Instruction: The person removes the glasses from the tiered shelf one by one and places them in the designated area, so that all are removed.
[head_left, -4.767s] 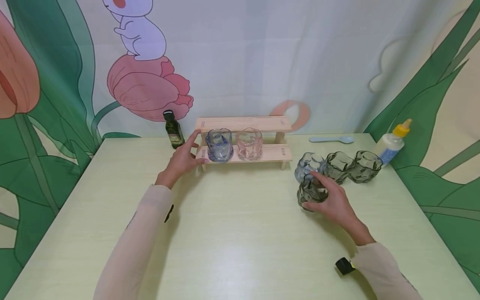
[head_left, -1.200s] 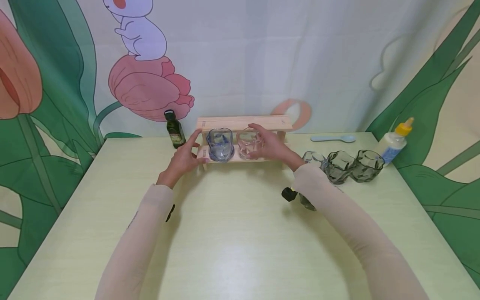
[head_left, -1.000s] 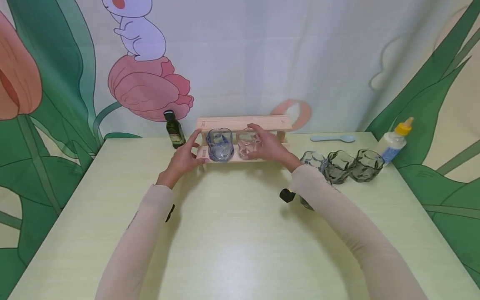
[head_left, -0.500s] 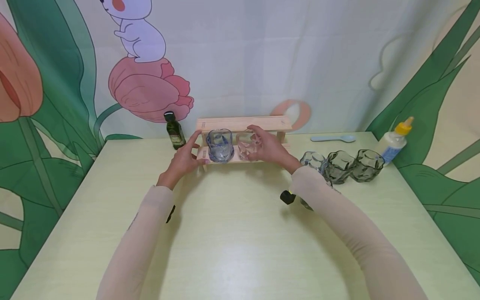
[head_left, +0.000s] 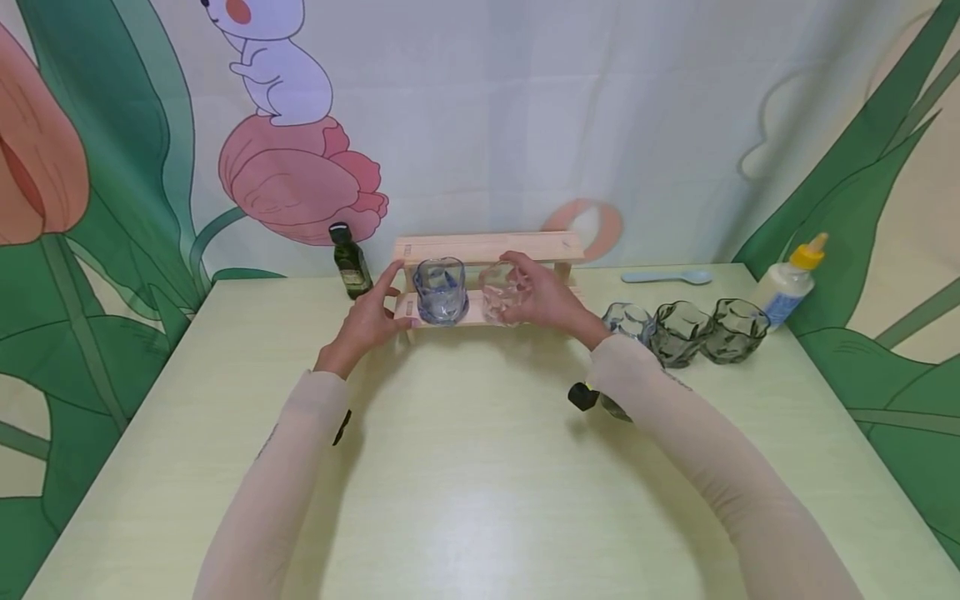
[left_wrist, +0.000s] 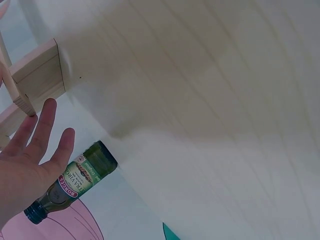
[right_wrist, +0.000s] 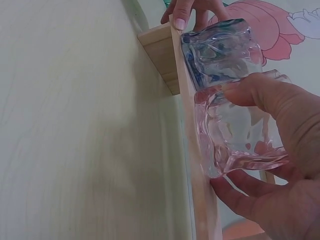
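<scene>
A two-tier wooden stand (head_left: 487,247) is at the back of the table. On its lower tier, a blue-tinted glass (head_left: 441,292) stands at the left and a pink-tinted glass (head_left: 496,293) to its right. My right hand (head_left: 557,302) grips the pink glass from the right; in the right wrist view, thumb and fingers span the glass (right_wrist: 235,125), which sits right beside the blue glass (right_wrist: 225,50). My left hand (head_left: 366,321) holds the stand's left end, its thumb on the lower tier's front edge and its fingers spread beside the end (left_wrist: 40,75).
Left of the stand is a small green oil bottle (head_left: 349,262). At right sit a bluish glass (head_left: 626,321) and two grey glasses, with another grey glass (head_left: 615,408) mostly behind my right sleeve. Behind them lie a blue spoon (head_left: 666,277) and a yellow-capped glue bottle (head_left: 787,283).
My right hand has gone from the front grey glass to the pink glass. Over the last half second, it has shifted slightly right with the pink glass. My left hand stays put.
</scene>
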